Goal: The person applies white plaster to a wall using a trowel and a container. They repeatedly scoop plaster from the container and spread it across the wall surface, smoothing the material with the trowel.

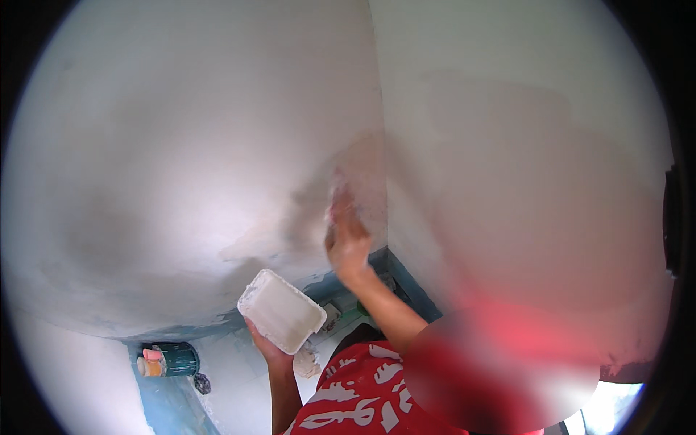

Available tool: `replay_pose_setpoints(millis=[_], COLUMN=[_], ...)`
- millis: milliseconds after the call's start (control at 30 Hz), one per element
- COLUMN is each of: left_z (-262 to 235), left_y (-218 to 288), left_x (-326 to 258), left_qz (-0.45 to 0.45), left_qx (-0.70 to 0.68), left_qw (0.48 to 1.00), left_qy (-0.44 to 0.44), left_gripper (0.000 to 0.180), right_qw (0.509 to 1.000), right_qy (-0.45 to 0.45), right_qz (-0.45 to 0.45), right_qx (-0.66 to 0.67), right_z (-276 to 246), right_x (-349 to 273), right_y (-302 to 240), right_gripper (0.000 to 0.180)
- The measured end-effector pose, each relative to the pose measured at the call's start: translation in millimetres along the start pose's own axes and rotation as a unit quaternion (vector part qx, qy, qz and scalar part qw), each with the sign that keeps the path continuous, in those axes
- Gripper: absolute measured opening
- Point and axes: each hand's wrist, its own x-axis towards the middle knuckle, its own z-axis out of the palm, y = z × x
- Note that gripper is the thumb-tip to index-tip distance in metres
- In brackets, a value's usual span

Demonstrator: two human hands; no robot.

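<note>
Tray [283, 310], likely light and stiff, is best held by its left side, where my left fingers [251, 327] grip. My right fingers [349, 226] blur; I cannot tell their hold.

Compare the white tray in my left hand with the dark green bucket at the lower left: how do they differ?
The tray is white, while the bucket is dark green with pale streaks. The tray is roughly rectangular; the bucket looks rounded. Your left hand holds the tray, whereas no hand touches the bucket. Both appear to be containers.
</note>
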Motion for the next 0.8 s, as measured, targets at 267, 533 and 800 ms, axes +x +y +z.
replay_pose_setpoints(millis=[267,533,800], left_z=[-14,-28,-36], left_y=[3,13,23], left_x=[5,8,-1], left_qz=[-0.013,-0.044,-0.061], left_qx=[-0.005,0.017,0.049], left_qw=[1.000,0.999,0.996], left_qy=[0.025,0.022,0.040], left_gripper=[0.060,0.061,0.063], right_qw=[0.991,0.993,0.949], right_qy=[-0.100,-0.012,-0.229], right_qz=[0.083,0.088,0.176], right_qx=[0.028,-0.076,0.125], right_z=[-27,-7,-56], right_x=[-36,-36,-41], right_y=[12,31,-80], right_gripper=[0.055,0.051,0.027])
